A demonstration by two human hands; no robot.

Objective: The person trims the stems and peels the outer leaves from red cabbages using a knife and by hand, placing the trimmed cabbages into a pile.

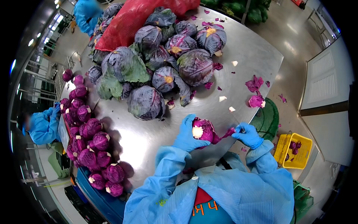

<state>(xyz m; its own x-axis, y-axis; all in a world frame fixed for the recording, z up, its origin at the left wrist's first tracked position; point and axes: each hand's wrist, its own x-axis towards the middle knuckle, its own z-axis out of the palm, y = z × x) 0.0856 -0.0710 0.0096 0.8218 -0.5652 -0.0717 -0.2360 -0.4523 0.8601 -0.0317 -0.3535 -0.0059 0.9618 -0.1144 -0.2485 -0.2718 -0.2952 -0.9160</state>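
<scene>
My left hand, in a blue glove, is wrapped round a red cabbage above the metal table near my body. Its cut white stem end faces left. A loose purple leaf stretches from the cabbage to my right hand, also gloved, whose fingers are closed on the leaf's end. Something small and dark shows at those fingers; I cannot make out what it is. Beyond my left hand lies a whole cabbage with dull outer leaves, part of a heap of similar untrimmed heads.
Trimmed purple cabbages are piled along the table's left side. A red mesh sack lies behind the heap. Leaf scraps dot the metal table. A yellow basket stands on the floor at right. Co-workers in blue are at left.
</scene>
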